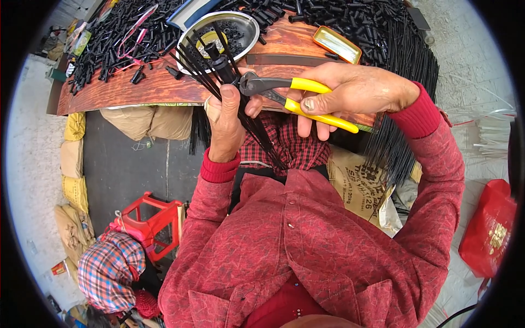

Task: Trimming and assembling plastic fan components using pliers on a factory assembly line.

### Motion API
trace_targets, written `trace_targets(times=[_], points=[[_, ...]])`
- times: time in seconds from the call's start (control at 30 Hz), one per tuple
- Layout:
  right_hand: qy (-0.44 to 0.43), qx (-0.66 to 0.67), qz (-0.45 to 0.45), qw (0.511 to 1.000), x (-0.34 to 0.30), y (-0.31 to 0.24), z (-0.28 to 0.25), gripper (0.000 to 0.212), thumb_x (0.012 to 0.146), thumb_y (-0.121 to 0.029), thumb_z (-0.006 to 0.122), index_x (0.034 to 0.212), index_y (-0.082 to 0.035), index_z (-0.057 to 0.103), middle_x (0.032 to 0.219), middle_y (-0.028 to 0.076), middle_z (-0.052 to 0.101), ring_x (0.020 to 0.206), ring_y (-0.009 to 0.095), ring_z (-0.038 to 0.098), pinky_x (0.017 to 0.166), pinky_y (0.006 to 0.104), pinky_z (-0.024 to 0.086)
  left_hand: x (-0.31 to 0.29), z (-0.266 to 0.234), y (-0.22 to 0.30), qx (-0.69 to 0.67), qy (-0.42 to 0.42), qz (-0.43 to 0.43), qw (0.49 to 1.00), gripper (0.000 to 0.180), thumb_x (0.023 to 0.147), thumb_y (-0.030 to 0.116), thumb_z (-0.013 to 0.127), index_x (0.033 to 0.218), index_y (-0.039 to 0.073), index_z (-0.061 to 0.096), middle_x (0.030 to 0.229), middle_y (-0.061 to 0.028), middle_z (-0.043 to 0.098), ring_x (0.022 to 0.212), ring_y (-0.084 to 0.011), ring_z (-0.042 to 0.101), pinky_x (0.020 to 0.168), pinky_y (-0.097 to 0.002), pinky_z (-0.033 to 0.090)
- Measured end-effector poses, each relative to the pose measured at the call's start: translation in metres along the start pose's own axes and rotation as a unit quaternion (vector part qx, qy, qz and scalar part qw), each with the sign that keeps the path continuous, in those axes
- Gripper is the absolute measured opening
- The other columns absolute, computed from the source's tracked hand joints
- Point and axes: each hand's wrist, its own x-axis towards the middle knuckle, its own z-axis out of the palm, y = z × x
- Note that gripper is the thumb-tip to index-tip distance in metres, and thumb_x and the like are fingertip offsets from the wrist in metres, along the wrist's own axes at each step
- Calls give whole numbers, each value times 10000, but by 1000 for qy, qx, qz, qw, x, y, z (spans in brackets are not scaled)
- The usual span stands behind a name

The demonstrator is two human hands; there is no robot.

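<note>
In my left hand [225,123], a bundle of thin black rods [256,131] is gripped, fanning out at its upper end like umbrella ribs. A black plastic cylinder [223,70] stands among the rods, just above my thumb. My right hand [363,90] holds end-cutting pincers [320,112] with yellow handles and dark jaws. The jaws reach the bundle beside my left fingers; whether they bite on anything cannot be made out. Behind the bundle, an oval metal tray [255,33] holds small black parts and a yellow-rimmed round dish [223,38] with small silvery pieces.
Loose black tubular parts [350,19] cover much of the reddish wooden table [136,90]. An open rectangular tin [337,45] lies right of the tray. Long black rods [413,65] overhang the right edge. A red plastic stool [150,218] and a person in a plaid top [109,268] are at lower left.
</note>
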Motion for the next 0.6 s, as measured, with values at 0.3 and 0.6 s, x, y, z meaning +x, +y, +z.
trace_targets(times=[0.3, 0.6], points=[[1, -5, 0, 1000, 5, -5, 7, 398, 973, -339, 524, 1170, 7, 520, 867, 91, 652, 668, 115, 618, 592, 245, 515, -5, 1, 6, 46, 23, 5, 999, 545, 950, 496, 523, 1159, -7, 518, 797, -25, 531, 606, -89, 419, 538, -242, 337], [-18, 53, -58, 997, 44, 17, 20, 358, 994, -315, 501, 1157, 2, 525, 847, 84, 653, 645, 123, 612, 586, 254, 509, -13, -21, 8, 8, 82, 23, 996, 463, 970, 434, 530, 1143, 5, 544, 805, -25, 573, 613, -81, 445, 536, -235, 352]])
